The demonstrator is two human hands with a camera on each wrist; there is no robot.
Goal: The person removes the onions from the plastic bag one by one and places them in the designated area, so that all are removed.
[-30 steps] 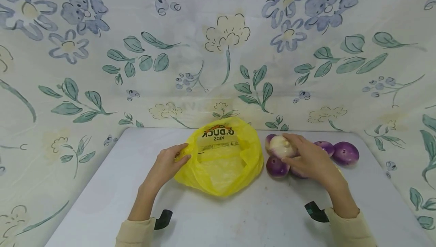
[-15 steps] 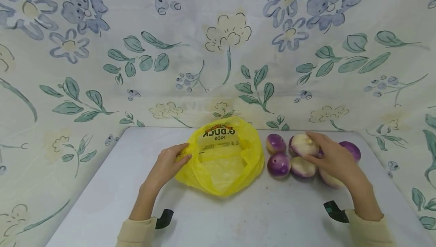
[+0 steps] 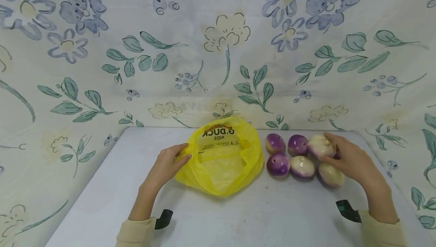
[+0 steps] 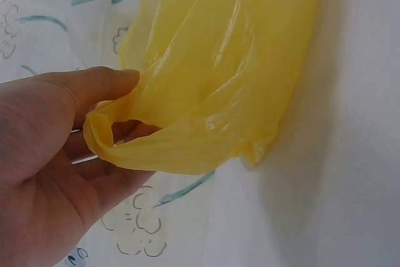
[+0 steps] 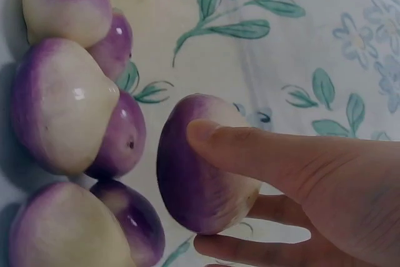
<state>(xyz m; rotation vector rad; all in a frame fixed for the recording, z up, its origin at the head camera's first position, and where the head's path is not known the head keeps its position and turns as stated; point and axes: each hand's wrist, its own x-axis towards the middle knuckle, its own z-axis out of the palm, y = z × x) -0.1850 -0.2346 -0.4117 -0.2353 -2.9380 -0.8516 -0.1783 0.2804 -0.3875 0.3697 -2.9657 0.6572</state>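
A yellow plastic bag (image 3: 253,144) with printed lettering stands mouth-open at the table's middle. My left hand (image 3: 167,163) pinches its left edge, the thumb (image 4: 119,82) over the film and the fingers partly behind it. My right hand (image 3: 357,165) grips a purple-and-white turnip (image 3: 319,145) between thumb and fingers. In the right wrist view this held turnip (image 5: 194,167) is apart from the others. Several more turnips lie about it, among them a whitish one (image 3: 302,166) and a purple one (image 3: 278,164). Another behind my right hand is mostly hidden.
The white table (image 3: 238,220) carries small dark specks near its front. A flower-patterned cloth (image 3: 190,57) hangs behind the table and shows at both sides. A black wrist mount (image 3: 348,211) juts from the right sleeve, and a similar mount (image 3: 164,219) from the left.
My right hand has carried the held turnip rightward, from beside the bag to over the right part of the group, uncovering turnips. The left hand and the bag have stayed put.
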